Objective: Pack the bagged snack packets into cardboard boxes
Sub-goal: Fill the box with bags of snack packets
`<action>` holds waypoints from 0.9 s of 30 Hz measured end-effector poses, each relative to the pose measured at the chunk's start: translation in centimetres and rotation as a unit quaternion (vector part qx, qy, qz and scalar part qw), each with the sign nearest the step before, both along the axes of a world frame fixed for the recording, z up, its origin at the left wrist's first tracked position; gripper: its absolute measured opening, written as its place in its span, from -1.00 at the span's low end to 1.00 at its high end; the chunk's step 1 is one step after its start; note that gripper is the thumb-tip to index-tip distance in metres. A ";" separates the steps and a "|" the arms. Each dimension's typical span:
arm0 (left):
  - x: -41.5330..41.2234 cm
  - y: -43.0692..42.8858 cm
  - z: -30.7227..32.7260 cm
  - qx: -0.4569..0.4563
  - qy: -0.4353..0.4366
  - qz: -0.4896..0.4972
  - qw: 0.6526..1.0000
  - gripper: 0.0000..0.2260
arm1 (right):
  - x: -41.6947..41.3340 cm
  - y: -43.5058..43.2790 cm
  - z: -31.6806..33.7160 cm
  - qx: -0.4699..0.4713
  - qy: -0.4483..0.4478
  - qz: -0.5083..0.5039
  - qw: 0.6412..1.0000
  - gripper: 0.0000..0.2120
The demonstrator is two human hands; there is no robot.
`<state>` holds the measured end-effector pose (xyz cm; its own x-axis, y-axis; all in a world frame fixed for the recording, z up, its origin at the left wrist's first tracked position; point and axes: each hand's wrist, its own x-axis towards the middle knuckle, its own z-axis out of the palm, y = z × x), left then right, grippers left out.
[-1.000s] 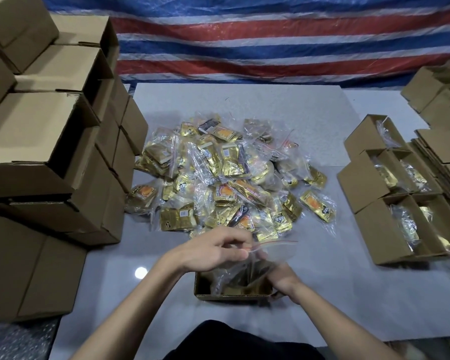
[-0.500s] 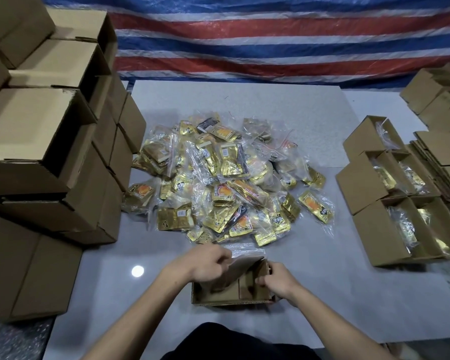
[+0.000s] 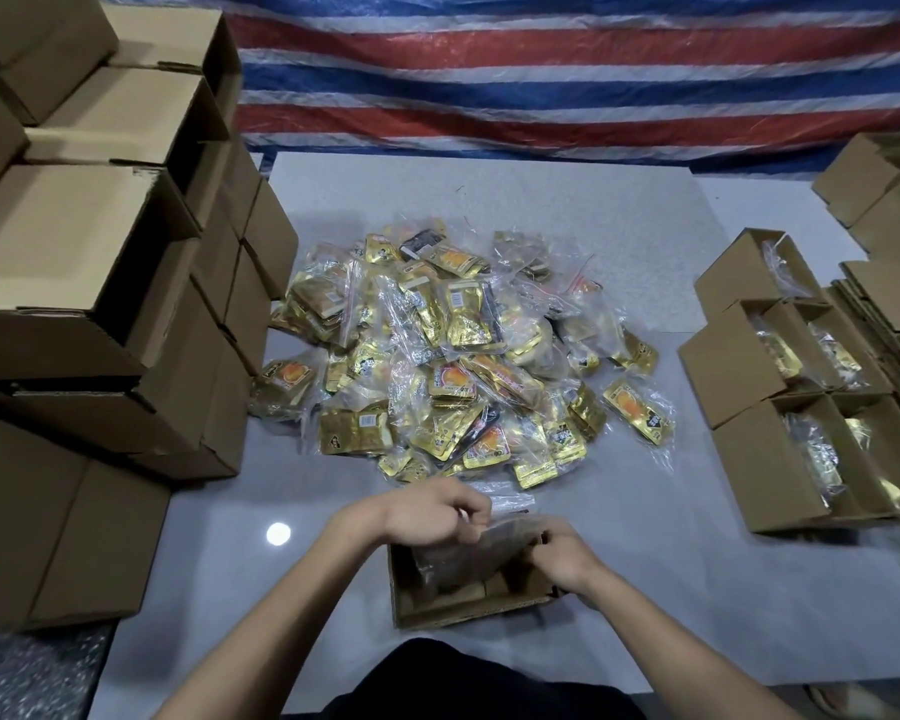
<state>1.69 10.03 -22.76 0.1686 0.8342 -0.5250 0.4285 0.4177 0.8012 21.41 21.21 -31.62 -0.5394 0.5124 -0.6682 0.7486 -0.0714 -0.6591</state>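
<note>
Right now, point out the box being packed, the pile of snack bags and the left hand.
box being packed (image 3: 468, 613): head view, near wall
pile of snack bags (image 3: 463, 356): head view, heap's middle
left hand (image 3: 427, 514): head view, its back

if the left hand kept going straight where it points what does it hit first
The left hand would first meet the clear bag it grips over the open box; past that, probably the near edge of the snack pile, though depth is unclear.
</note>
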 end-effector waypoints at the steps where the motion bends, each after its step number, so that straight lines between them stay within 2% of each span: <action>1: -0.3 0.2 -0.4 -0.020 0.005 0.008 1.000 -0.76 | 0.0 0.1 -0.1 0.001 -0.009 -0.004 1.000 -0.53; 4: -0.6 0.5 -2.1 -0.051 0.088 0.017 0.995 -0.77 | 0.0 0.3 0.0 -0.017 -0.055 0.005 0.998 -0.67; 7: 0.1 0.2 -3.4 -0.025 0.205 0.065 0.976 -0.84 | -0.2 0.3 0.1 -0.036 -0.065 -0.014 0.997 -0.79; 9: 1.1 -0.3 -3.6 0.025 0.342 0.081 0.936 -0.88 | -0.2 0.2 0.1 -0.025 -0.078 -0.023 0.996 -0.86; 11: 2.5 -1.0 -4.2 0.082 0.410 0.101 0.903 -0.85 | -0.3 0.1 0.2 -0.013 -0.089 -0.022 0.996 -0.90; 14: 4.3 -2.3 -5.3 0.113 0.410 0.082 0.902 -0.75 | -0.6 0.1 0.2 -0.015 -0.097 -0.026 0.995 -0.89; 17: 5.3 -3.5 -6.7 0.084 0.400 0.011 0.912 -0.60 | -0.6 0.1 0.0 -0.004 -0.102 -0.022 0.994 -0.86; 22: 5.5 -3.8 -8.6 -0.070 0.360 -0.026 0.930 -0.74 | -0.8 -0.5 -0.1 -0.003 -0.111 -0.040 0.993 -0.69; 27: 5.4 -2.1 -9.6 -0.096 0.346 -0.010 0.933 -0.71 | -1.2 -0.9 0.2 -0.010 -0.096 -0.059 0.994 -0.58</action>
<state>7.11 7.93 -32.33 -0.2508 0.7144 -0.6532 0.8248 0.5109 0.2421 20.23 20.34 -31.38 -0.3377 0.5496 -0.7641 0.8467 -0.1772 -0.5017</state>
